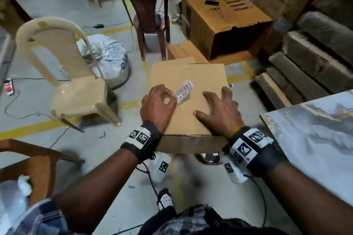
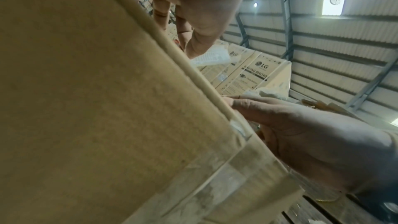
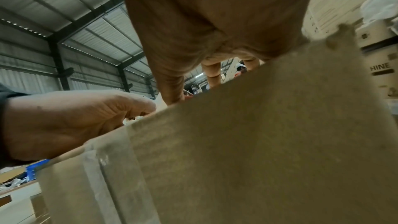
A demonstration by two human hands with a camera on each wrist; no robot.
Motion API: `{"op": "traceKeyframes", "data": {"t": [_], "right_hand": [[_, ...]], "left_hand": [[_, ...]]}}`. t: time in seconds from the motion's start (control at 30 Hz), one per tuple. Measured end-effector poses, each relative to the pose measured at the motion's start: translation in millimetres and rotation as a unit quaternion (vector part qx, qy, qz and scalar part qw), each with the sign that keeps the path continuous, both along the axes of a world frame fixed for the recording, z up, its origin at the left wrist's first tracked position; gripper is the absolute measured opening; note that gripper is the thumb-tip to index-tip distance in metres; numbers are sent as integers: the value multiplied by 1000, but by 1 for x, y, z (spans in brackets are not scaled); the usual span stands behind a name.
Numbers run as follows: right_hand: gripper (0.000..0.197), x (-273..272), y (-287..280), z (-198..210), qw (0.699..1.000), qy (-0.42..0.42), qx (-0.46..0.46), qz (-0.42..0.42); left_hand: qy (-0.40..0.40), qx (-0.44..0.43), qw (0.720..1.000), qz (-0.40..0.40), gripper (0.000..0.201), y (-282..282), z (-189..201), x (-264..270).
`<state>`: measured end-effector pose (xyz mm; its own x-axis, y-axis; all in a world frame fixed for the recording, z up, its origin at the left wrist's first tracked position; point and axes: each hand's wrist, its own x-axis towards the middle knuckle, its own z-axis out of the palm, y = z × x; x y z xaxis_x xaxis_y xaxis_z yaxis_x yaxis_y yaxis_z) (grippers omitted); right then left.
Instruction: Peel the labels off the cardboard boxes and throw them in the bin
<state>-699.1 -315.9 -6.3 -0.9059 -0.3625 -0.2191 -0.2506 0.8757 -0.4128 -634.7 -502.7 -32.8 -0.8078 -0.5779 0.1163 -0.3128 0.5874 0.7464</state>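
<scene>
A plain brown cardboard box (image 1: 200, 80) stands in front of me, its top facing up. A white barcode label (image 1: 184, 91) is partly lifted off the top, near its left half. My left hand (image 1: 158, 105) pinches the label's near end between thumb and fingers. My right hand (image 1: 219, 108) lies flat on the box top at the right, fingers spread and pressing down. In the left wrist view the label (image 2: 212, 57) hangs from my fingertips above the box edge (image 2: 193, 74). The right wrist view shows the box side (image 3: 258, 142) and my left hand (image 3: 71, 122) at its rim.
A beige plastic chair (image 1: 74, 74) stands left of the box, with a white sack (image 1: 108, 59) behind it. A maroon chair (image 1: 147, 15) is farther back. Large cartons (image 1: 223, 23) and stacked slabs (image 1: 309, 66) fill the right. A marbled tabletop (image 1: 315, 139) lies at my right.
</scene>
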Motion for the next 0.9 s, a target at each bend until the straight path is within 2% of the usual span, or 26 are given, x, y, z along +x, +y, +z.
{"op": "traceKeyframes", "data": {"t": [0.23,0.37,0.7,0.9], "right_hand": [[70,-55,-78,45,998,55,-16,2],[69,-104,-111,56,998,63,-26,8],[72,-242,-165,44,999,30,-15,35],[74,-297,-166,2,999,0,5,32]], "left_hand": [[42,-18,999,14,10,-78,40,-56],[46,-21,998,39,9,-105,55,-101],[-4,24,997,79,5,-148,55,-218],[-37,70,995,63,9,-153,24,-267]]}}
